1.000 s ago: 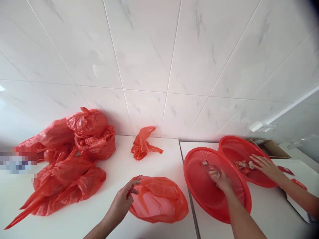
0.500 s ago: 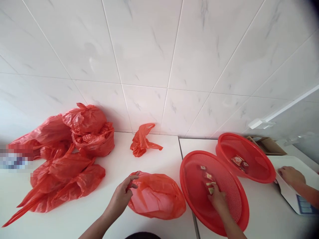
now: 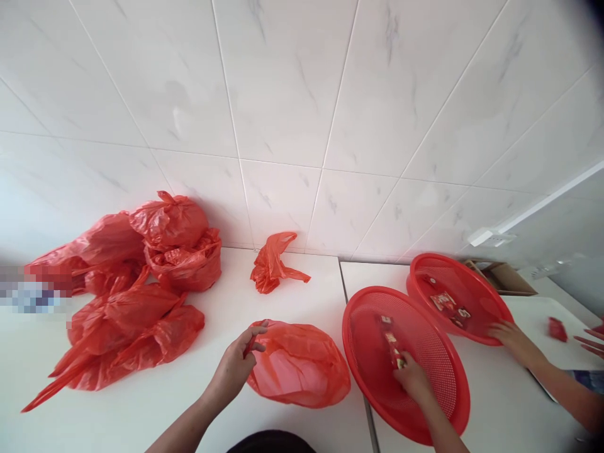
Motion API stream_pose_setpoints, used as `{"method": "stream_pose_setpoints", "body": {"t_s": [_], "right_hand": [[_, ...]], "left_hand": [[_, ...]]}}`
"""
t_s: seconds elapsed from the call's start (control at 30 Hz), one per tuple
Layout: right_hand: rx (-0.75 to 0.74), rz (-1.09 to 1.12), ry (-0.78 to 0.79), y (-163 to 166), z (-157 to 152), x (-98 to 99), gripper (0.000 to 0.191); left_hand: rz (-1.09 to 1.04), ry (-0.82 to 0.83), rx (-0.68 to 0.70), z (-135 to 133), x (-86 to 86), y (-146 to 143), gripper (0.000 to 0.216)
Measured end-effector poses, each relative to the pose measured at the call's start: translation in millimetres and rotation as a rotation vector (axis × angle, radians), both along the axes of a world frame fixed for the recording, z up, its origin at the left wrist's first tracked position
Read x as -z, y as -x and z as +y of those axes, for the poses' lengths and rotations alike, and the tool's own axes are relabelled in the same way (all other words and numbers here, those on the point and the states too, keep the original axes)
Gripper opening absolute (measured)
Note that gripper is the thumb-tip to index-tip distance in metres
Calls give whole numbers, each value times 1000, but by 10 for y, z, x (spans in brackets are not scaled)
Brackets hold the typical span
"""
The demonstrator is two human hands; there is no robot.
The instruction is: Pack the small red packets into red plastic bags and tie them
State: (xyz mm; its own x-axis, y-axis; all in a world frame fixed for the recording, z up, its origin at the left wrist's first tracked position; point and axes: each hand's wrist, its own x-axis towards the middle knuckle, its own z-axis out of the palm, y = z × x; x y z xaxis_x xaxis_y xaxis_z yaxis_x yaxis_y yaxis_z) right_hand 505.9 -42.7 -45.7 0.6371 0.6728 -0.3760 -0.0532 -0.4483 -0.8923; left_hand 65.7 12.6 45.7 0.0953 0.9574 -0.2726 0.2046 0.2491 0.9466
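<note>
My left hand (image 3: 237,367) pinches the rim of an open red plastic bag (image 3: 302,366) that lies on the white table (image 3: 198,402) in front of me. My right hand (image 3: 411,379) reaches into the near red mesh basket (image 3: 438,377), fingers closed on small red packets (image 3: 392,343) lying inside it. A second red basket (image 3: 491,311) behind it holds a few more packets.
Several filled red bags (image 3: 141,283) are piled at the left against the tiled wall. A crumpled empty red bag (image 3: 274,264) lies at the back. Another person's hand (image 3: 514,336) touches the far basket's rim. A cardboard box (image 3: 507,280) stands at the far right.
My right hand has slid a little nearer inside the near basket. The other person's hand left the far basket, then returned to its rim. My left hand kept its hold.
</note>
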Motion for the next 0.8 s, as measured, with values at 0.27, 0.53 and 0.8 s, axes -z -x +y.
{"method": "stream_pose_setpoints", "body": {"t_s": [0.27, 0.53, 0.8], "right_hand": [[-491, 87, 80, 1015, 58, -798, 51], [-943, 68, -16, 2106, 267, -790, 57], [-287, -520, 48, 966, 682, -515, 38]], "left_hand": [[15, 8, 44, -28, 53, -47, 64], [68, -42, 106, -62, 34, -70, 66], [125, -43, 115, -53, 28, -44, 66]]}}
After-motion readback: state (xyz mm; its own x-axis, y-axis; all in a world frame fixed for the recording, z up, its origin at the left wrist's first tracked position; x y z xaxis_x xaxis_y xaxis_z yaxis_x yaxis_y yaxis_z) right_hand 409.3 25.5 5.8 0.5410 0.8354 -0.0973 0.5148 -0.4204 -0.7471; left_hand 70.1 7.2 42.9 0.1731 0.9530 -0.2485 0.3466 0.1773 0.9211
